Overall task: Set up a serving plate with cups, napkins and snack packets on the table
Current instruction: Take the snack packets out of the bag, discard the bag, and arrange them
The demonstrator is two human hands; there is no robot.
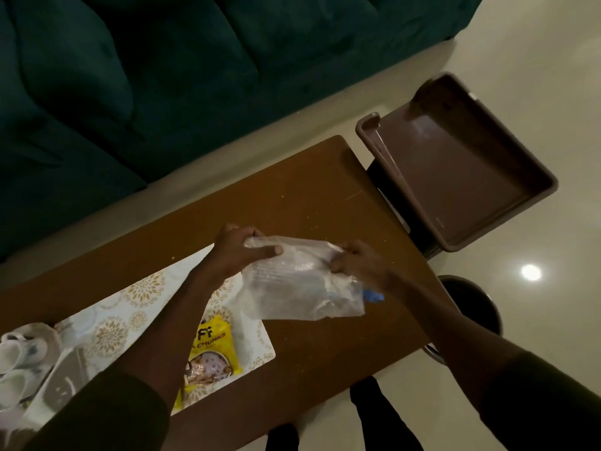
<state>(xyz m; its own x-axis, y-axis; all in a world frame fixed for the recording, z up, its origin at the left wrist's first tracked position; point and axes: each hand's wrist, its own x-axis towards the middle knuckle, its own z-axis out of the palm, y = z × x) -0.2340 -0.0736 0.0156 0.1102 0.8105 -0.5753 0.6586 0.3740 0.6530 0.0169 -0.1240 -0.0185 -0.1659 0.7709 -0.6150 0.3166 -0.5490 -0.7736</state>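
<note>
Both hands hold a clear plastic packet [300, 279] above the brown bench [309, 196]: the left hand [240, 252] pinches its upper left corner and the right hand [361, 262] grips its right edge, the packet sagging between them. A yellow snack packet [213, 349] lies on the patterned mat [110, 317] under the left forearm, with white cups [16, 359] at the mat's left end. A brown tray [455, 164], tilted, sits just beyond the bench's right end, before a dark green sofa [162, 76].

Dark green sofa [156, 79] along the far side. Brown wooden table [309, 196] before it, bearing a white, gold-patterned mat [107, 317]. Pale glossy floor [536, 76], with one round light reflection [531, 272]. Dim room.
</note>
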